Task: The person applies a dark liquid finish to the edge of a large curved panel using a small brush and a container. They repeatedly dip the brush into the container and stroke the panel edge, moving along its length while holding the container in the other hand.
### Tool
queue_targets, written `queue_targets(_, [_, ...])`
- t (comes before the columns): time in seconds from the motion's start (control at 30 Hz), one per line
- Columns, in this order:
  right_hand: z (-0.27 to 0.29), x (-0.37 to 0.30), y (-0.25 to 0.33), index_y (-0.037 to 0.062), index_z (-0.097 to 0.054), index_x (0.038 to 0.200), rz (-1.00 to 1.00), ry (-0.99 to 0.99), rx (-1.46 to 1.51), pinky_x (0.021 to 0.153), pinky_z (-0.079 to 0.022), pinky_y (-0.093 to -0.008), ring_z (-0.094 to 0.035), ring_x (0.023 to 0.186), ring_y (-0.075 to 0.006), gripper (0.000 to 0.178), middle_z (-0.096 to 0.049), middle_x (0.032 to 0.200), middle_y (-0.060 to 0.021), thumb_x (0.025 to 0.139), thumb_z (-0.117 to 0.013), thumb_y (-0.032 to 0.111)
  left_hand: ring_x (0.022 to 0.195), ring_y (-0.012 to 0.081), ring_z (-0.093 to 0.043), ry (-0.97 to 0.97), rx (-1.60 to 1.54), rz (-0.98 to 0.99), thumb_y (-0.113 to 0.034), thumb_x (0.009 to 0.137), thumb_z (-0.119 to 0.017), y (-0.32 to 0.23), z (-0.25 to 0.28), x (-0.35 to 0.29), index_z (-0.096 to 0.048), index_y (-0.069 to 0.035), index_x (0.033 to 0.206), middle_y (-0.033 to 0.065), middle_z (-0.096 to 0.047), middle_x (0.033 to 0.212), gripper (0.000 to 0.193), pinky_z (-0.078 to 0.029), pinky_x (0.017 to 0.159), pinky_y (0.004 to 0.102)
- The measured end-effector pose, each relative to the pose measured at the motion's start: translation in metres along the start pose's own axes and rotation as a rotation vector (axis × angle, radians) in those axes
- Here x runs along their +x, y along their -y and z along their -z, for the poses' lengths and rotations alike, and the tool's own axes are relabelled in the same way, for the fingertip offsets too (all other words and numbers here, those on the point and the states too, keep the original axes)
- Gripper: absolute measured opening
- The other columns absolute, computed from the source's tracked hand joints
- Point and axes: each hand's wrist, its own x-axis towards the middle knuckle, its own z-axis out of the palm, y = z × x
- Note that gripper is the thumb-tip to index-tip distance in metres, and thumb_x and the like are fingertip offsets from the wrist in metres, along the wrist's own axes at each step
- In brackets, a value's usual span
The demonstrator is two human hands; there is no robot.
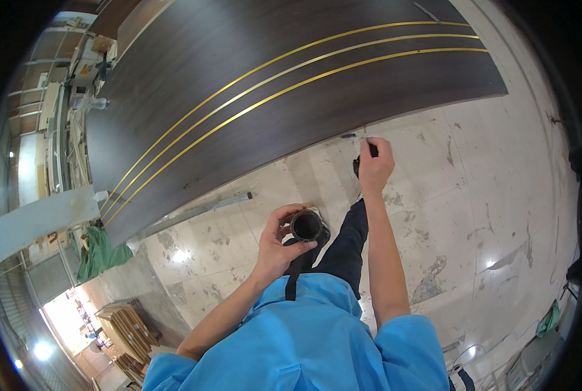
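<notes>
My left hand is wrapped round a dark, open-topped cylindrical container, held in front of my waist. Its inside looks black. My right hand reaches forward with the fingers curled together, near the front edge of a long dark brown panel. Something dark shows between these fingers, too small to make out. Three thin gold strips run along the panel's length. Just left of my right fingertips, a small dark piece shows by the panel's edge.
A grey metal bar lies beneath the panel's near edge. The pale tiled floor is stained and scuffed. Green cloth hangs at the panel's left end, near a clear plastic bottle. Stacked boards stand at lower left.
</notes>
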Motion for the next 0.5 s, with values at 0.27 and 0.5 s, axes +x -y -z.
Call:
queue_targets(0.27, [0.01,0.013,-0.01,0.0039,-0.072,0.098,-0.025,0.162,0.058,0.077,-0.054,-0.0407,-0.069,0.087,-0.034,0.01,-0.07,0.095,-0.0133,0.09,-0.075,0.009,0.135,0.0222,-0.055,0.038,0.007,-0.012,0.005,0.074,-0.089,-0.002,-0.009,0.007,-0.053,-0.009,0.14,0.0099,-0.056,0.148,0.077,-0.048,0.113,0.0396])
queue_targets(0.5, [0.019,0.022,-0.016,0.0045,-0.073,0.099,0.095,0.289,0.056,0.077,-0.054,-0.0407,-0.068,0.086,-0.0342,0.009,-0.07,0.094,-0.0135,0.092,-0.074,0.01,0.135,0.0225,-0.055,0.058,0.02,0.001,0.006,0.075,-0.089,-0.003,-0.016,0.014,-0.052,-0.009,0.141,0.0106,-0.055,0.149,0.077,-0.048,0.113,0.0396])
